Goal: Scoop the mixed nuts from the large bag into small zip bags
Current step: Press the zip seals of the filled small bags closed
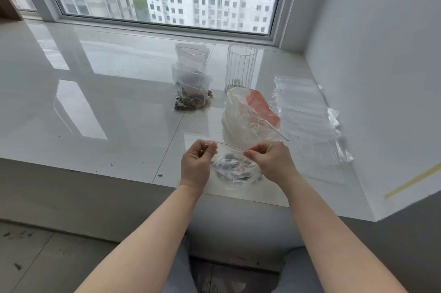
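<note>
A small clear zip bag with a red zip line holds some mixed nuts near the sill's front edge. My left hand pinches the left end of its zip strip. My right hand pinches the right end, and the strip is stretched straight between them. Behind it lies the large crumpled bag, white and red, with a white scoop handle sticking out. Further back stand filled small zip bags with nuts inside.
A ribbed clear glass jar stands behind the large bag. A stack of flat unused zip bags lies at the right by the wall. The glossy white sill ends at a window behind. A few crumbs lie near its front edge.
</note>
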